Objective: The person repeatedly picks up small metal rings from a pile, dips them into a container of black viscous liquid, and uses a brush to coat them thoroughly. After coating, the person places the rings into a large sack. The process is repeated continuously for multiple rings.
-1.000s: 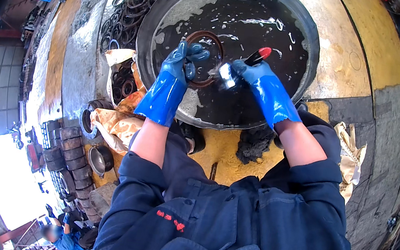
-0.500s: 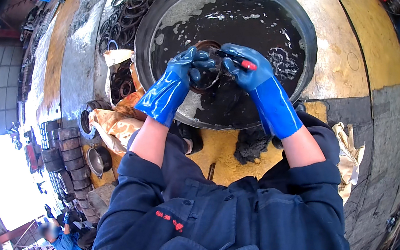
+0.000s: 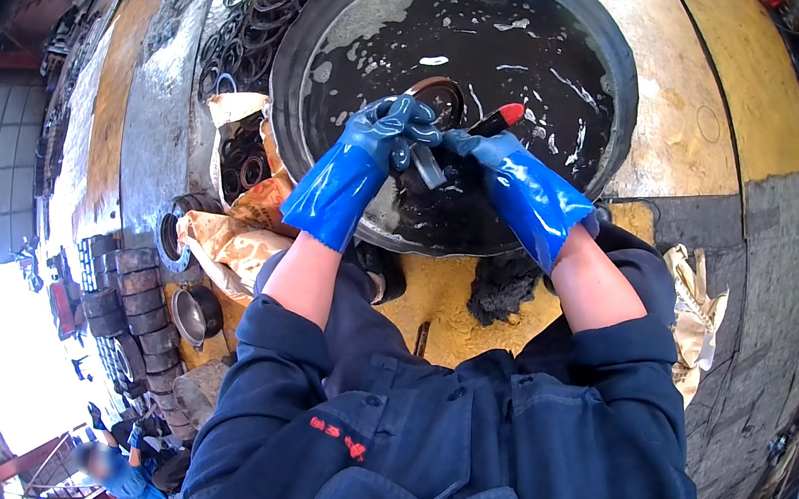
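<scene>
Closely curled, glossy-gloved hands (image 3: 390,129) (image 3: 486,148) clasp a round brown ring (image 3: 438,81) (left) and red-tipped handle (image 3: 497,119) (right).

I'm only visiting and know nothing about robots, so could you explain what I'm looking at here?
There is no robot: these are a person's own hands in blue gloves. A wide fisheye camera worn on the head looks down at them, which is why straight edges bend. The left hand holds a brown ring; the right hand grips a tool with a black, red-tipped handle. Both hands are over a big round basin of dark liquid. More dark rings lie heaped to the basin's left.
</scene>
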{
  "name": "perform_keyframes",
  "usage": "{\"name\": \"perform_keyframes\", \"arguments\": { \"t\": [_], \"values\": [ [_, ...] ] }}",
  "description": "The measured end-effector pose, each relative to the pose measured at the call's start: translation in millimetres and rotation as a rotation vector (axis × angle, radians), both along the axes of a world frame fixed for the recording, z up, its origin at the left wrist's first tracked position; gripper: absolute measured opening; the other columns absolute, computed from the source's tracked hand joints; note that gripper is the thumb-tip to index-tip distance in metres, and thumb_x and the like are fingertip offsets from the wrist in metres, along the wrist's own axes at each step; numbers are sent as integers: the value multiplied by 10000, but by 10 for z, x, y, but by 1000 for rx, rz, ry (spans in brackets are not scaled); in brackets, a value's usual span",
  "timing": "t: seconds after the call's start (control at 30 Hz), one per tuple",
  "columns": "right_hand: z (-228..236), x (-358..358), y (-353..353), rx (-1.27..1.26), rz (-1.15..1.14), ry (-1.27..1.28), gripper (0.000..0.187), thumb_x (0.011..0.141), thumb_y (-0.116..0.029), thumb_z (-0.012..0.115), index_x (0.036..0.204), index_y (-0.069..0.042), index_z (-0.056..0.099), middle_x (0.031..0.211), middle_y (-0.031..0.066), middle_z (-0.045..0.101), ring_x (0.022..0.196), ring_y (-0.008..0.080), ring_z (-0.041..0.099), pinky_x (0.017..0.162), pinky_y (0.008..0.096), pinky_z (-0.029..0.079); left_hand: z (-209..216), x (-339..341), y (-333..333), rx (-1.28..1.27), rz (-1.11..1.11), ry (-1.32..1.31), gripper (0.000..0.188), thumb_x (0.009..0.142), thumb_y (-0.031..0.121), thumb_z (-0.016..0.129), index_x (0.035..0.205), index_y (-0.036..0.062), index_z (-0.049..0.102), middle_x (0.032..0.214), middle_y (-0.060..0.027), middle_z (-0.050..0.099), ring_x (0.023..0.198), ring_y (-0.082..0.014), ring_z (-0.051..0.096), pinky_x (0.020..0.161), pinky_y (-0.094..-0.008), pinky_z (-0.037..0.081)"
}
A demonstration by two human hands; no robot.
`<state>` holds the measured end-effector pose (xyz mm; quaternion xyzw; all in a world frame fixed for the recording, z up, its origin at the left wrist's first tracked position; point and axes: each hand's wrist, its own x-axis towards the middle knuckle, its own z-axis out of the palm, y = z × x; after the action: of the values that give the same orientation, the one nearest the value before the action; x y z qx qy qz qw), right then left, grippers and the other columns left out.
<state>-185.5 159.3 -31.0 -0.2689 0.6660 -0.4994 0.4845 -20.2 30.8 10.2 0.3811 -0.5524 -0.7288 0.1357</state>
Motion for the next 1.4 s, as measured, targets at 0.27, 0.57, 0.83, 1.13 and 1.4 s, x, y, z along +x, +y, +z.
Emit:
{"name": "perform_keyframes", "arguments": {
  "t": [0.27, 0.57, 0.83, 1.13, 1.4],
  "values": [
    [251, 106, 115, -87, -128, 705, 253, 896, -296, 721, 1098, -147, 746, 997, 97, 758, 984, 242, 724, 850, 349, 556, 37, -21, 20, 52, 23, -34, 338, 1037, 324, 584, 1037, 5, 698, 826, -132, 757, 478, -99, 582, 422, -204, 409],
    [-318, 96, 17, -93, -24, -234, 334, 885, -378, 740, 1053, -89, 757, 964, 110, 759, 903, 200, 719, 847, 340, 545, -130, -18, -45, -19, 107, 48, 368, 1034, 360, 577, 1084, 14, 691, 895, -150, 760, 531, -113, 612, 439, -208, 411],
    [106, -171, 198, 114, -16, 61, 442, 901, -424, 763, 1123, -43, 741, 973, 78, 747, 845, 139, 678, 786, 313, 545, -198, 174, -441, 242, 225, 301, 569, 1017, 556, 477, 1175, 41, 662, 1063, -199, 740, 784, -303, 708, 609, -362, 516],
    [-136, -173, 163, -209, -44, -356, 423, 831, -288, 865, 1148, -44, 728, 1037, 50, 743, 930, 138, 671, 866, 314, 537, -369, 174, -431, 519, 130, 481, 626, 962, 615, 549, 1192, 45, 672, 1105, -193, 729, 876, -360, 703, 685, -407, 547],
    [462, -190, 220, 85, 212, 652, 309, 859, -319, 765, 1109, -140, 737, 1029, 93, 745, 959, 242, 710, 866, 374, 558, 68, 91, -190, -1417, -46, -206, 590, 735, 266, 845, 1241, 33, 654, 1180, -183, 701, 1059, -341, 696, 924, -425, 559]
  ]
}}
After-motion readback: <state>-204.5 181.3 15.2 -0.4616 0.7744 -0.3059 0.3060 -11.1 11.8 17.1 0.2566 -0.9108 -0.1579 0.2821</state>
